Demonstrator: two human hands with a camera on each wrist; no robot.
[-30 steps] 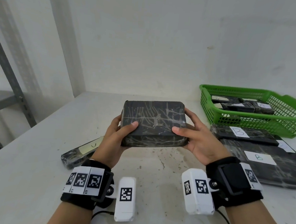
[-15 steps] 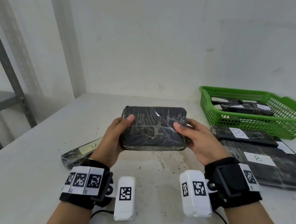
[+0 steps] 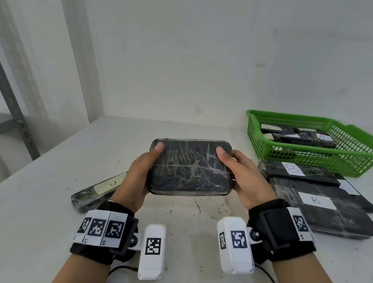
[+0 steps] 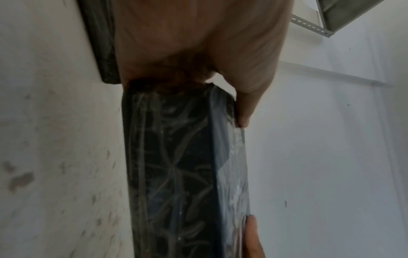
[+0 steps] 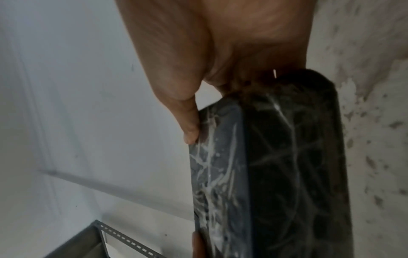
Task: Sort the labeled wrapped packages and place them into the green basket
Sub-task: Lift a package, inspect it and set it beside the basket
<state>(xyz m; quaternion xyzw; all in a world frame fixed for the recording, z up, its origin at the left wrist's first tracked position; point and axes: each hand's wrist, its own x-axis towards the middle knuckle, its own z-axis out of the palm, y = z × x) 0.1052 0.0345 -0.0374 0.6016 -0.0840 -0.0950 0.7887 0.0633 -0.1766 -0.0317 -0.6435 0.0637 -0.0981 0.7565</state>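
Note:
A black package wrapped in clear film [image 3: 190, 167] [image 4: 185, 174] [image 5: 276, 174] is held above the table in both hands. My left hand [image 3: 138, 175] grips its left end, thumb on top near the far corner. My right hand [image 3: 242, 176] grips the right end, thumb on top as well. No label shows on the face turned toward me. The green basket [image 3: 343, 162] stands at the back right with several labeled packages inside.
Two flat black packages marked B [image 3: 298, 172] [image 3: 322, 208] lie stacked in front of the basket, with another under them. A narrow wrapped package with a pale label [image 3: 96, 192] lies on the table left of my left wrist. A metal shelf frame [image 3: 9, 98] stands at far left.
The package has been turned in my hands and tipped toward me, and both thumbs have slid to its far corners. It sits slightly lower and closer than a second ago.

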